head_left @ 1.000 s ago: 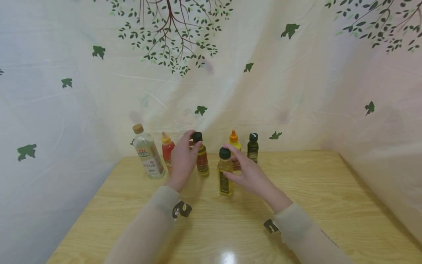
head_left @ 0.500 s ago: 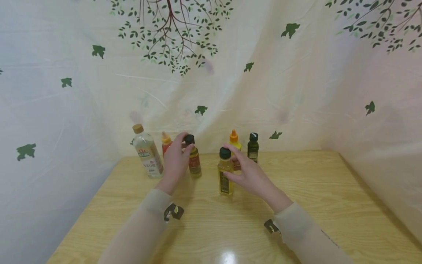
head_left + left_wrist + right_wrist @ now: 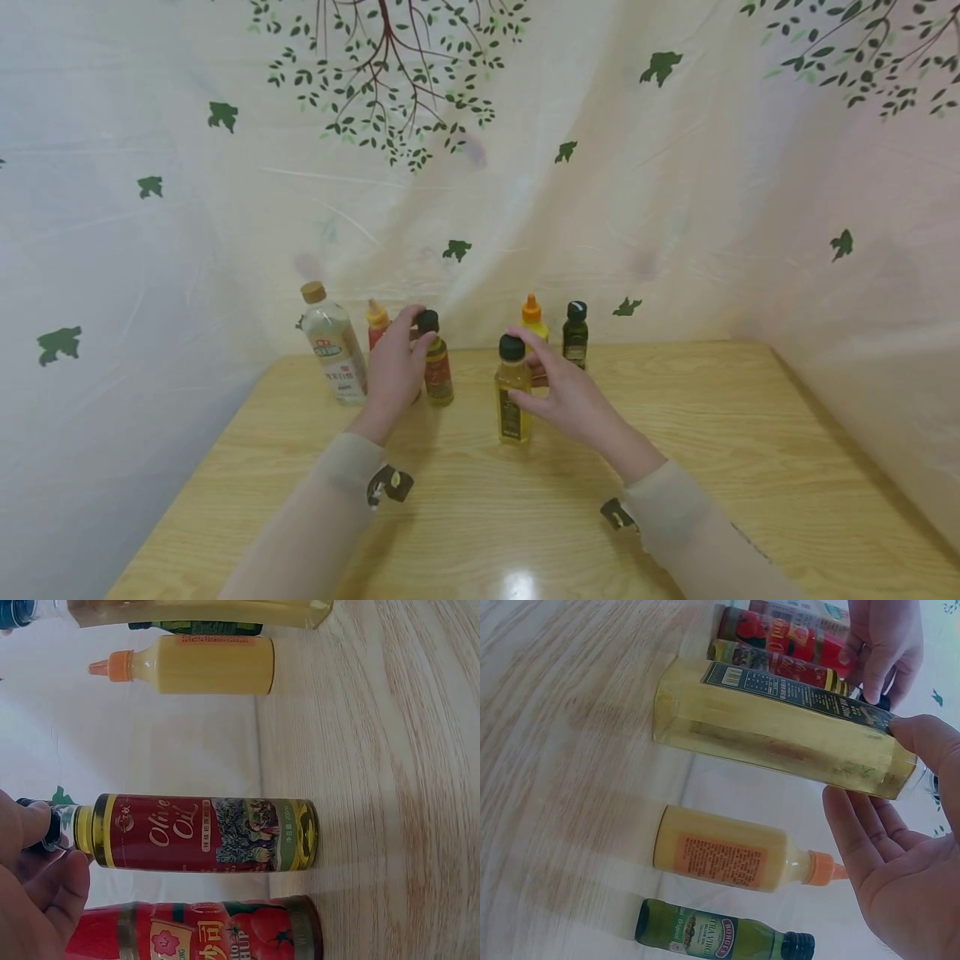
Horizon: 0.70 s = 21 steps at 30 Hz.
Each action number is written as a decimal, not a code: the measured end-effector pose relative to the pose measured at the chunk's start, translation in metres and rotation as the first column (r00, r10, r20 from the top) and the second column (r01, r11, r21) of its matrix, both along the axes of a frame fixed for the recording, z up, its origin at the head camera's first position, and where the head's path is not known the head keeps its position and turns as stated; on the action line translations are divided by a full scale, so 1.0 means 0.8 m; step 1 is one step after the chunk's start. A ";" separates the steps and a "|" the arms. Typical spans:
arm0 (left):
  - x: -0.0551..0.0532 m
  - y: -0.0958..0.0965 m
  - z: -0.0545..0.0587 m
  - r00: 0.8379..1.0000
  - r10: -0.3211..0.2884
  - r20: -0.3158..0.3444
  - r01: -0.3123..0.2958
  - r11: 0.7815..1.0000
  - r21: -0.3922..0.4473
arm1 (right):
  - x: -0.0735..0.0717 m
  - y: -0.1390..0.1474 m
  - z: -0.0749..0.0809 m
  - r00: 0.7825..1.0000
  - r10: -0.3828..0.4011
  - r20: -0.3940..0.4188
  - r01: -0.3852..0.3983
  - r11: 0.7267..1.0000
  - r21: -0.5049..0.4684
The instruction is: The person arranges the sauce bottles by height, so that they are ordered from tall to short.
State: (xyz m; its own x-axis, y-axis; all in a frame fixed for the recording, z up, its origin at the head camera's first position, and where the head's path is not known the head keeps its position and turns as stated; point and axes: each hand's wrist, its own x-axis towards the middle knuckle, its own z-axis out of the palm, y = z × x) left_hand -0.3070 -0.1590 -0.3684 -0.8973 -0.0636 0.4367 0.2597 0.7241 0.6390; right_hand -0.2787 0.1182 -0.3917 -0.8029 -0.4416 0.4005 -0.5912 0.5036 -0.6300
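Note:
My left hand (image 3: pixel 396 367) grips a small olive oil bottle (image 3: pixel 180 832) by its black cap and neck. The bottle is upright, has a red label and stands beside the ketchup bottle (image 3: pixel 225 934), which the hand partly covers in the head view. My right hand (image 3: pixel 573 402) holds a square bottle of pale yellow oil (image 3: pixel 512 412), with a dark green cap and dark label, nearer the front. Its thumb lies on one side of that bottle and the fingers on the other. Behind it is a yellow squeeze bottle (image 3: pixel 720 847) with an orange nozzle, partly hidden in the head view.
A large clear bottle (image 3: pixel 341 358) with a tan cap stands at the far left. At the right end of the row is a small green olive oil bottle (image 3: pixel 575 337). A leaf-patterned curtain (image 3: pixel 675 208) hangs behind the wooden table (image 3: pixel 712 433).
My left hand has moved the red-labelled olive oil bottle to the left, closer to the ketchup bottle. My right hand and the pale oil bottle have stayed in place.

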 end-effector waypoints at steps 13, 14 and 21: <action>0.000 -0.004 -0.003 1.000 -0.006 0.024 0.007 1.000 -0.015 | 0.000 0.000 -0.001 1.000 -0.004 0.000 0.004 1.000 0.008; 0.001 -0.005 -0.003 1.000 -0.008 0.024 0.008 1.000 -0.016 | -0.001 0.000 -0.001 1.000 -0.004 -0.002 0.004 1.000 0.008; 0.002 -0.006 -0.003 1.000 -0.016 0.017 0.017 1.000 -0.025 | -0.001 -0.001 -0.001 1.000 -0.002 -0.004 0.002 1.000 0.005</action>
